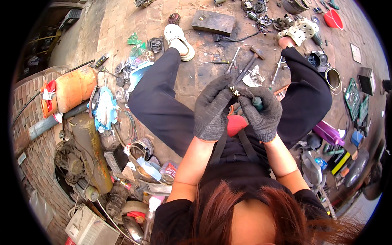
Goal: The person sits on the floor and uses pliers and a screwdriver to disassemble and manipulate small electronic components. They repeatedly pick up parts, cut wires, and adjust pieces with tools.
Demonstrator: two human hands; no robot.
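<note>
My left hand [211, 109], in a dark grey knitted glove, is closed on a small metal part [234, 91] with brass-coloured bits; most of it is hidden by the fingers. Close beside it, my right hand [264, 112], gloved the same way, grips a green-handled tool [257, 103]. Its far end meets the metal part, though the tip is too small to make out. Both hands are held above my lap, between my spread knees. On the ground just beyond them lie a hammer [250, 63], a screwdriver [220, 62] and a crumpled white cloth [254, 76].
A metal box [213, 22] stands on the brick floor ahead. Off to the left are an orange gas cylinder [77, 89] and an open can [141, 148]. At right lie a green tool case [352, 98], a purple bottle [328, 132] and a red bowl [333, 19].
</note>
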